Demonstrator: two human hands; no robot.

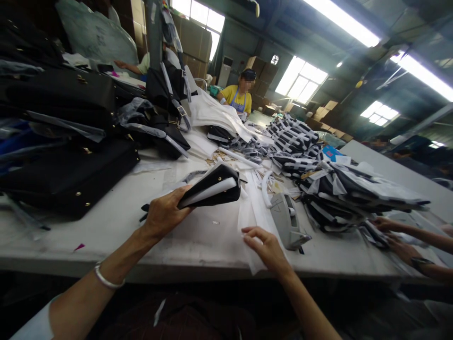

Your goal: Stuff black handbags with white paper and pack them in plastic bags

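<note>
My left hand (pixel 165 210) is closed round one end of a small black bag (pixel 214 189), lifted above the table and tilted. A white padding strip (pixel 212 191) lies along the bag's side, and small gold studs show on it. Lower right, my right hand (pixel 265 248) has its fingers curled with the fingertips at a thin white paper sheet (pixel 249 212), which they seem to pinch. Just beyond that hand stands a grey tape dispenser (pixel 285 222). A curved white strip (pixel 266 189) lies beside the dispenser.
Large black handbags (pixel 67 174) are stacked at the left. Wrapped black-and-white pieces (pixel 339 189) pile up at the right, where another person's hands (pixel 398 238) work. Scraps (pixel 226 158) litter the white table (pixel 198 248). A person in yellow (pixel 242 97) is across it.
</note>
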